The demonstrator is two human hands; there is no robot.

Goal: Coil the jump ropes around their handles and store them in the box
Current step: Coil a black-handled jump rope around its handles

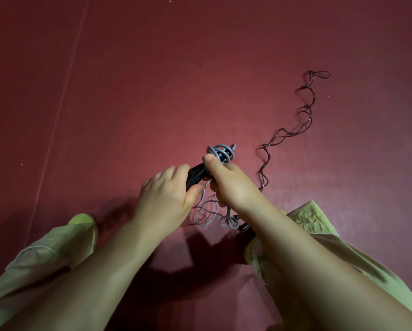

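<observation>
with the left hand (166, 192) gripping the black handles (198, 174) over the floor (128, 91) and the right hand (229, 182) pinching the grey rope (220, 152) onto them, lay each turn snug, feeding what seems loose slack below evenly.

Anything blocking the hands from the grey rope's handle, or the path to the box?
Nothing blocks the grip: left hand holds the black handle, right hand pins grey rope on it. No box in view, so that path cannot be judged.
</observation>
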